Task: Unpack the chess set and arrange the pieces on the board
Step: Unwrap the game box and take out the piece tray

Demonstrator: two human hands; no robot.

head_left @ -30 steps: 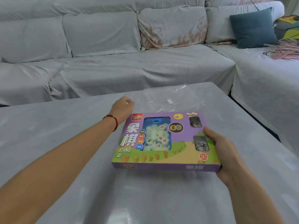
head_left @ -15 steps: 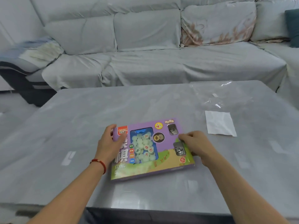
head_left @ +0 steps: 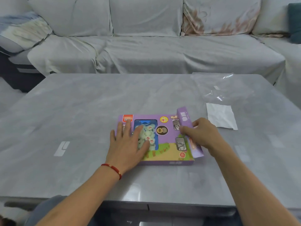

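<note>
A purple chess set box (head_left: 169, 142) lies flat in the middle of the grey table (head_left: 81, 111). Pale round pieces (head_left: 150, 135) show through its clear window. My left hand (head_left: 128, 142) lies flat on the box's left half with straight fingers, pressing it down and covering part of the window. My right hand (head_left: 199, 133) pinches the purple end flap (head_left: 184, 117) at the box's right side, and the flap stands lifted up and open. What is inside the box beyond the window is hidden.
A folded white paper (head_left: 221, 115) lies on the table to the right of the box, with a clear plastic wrapper (head_left: 221, 88) behind it. A grey covered sofa (head_left: 146, 46) runs along the far side. A white sticker (head_left: 61, 148) marks the table's left part.
My left hand moved from the box's left edge onto its top and flattened. My right hand took hold of the right end flap and pulled it open. The view shifted left.
</note>
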